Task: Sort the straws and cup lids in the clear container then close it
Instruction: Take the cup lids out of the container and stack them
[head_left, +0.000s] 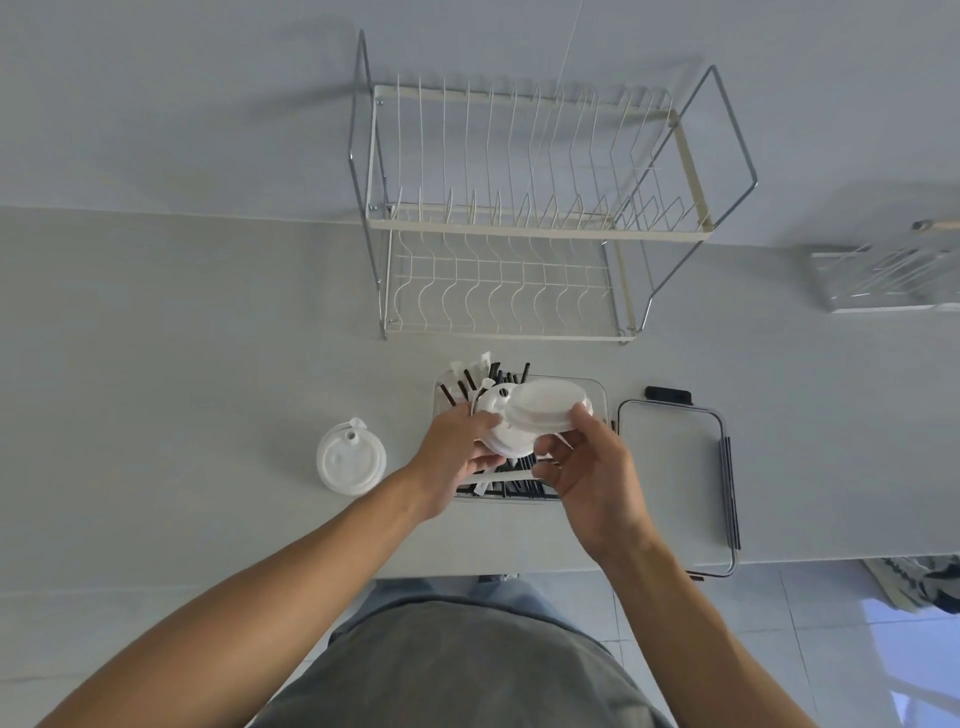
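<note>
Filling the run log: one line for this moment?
left hand: holds cup lids | right hand: holds lid | container: open, straws inside

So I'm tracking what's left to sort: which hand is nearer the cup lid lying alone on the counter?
Left. The left hand holds lids over the clear container, just right of the lone cup lid. The right hand is farther right, beyond the left.

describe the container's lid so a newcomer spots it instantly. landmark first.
Start at the two-tier wire dish rack at the back of the counter. In front of it sits the clear container of straws; the container lid lies flat on the counter to its right. It is rectangular and clear with black clips, unlike the round white cup lid lying left.
</note>
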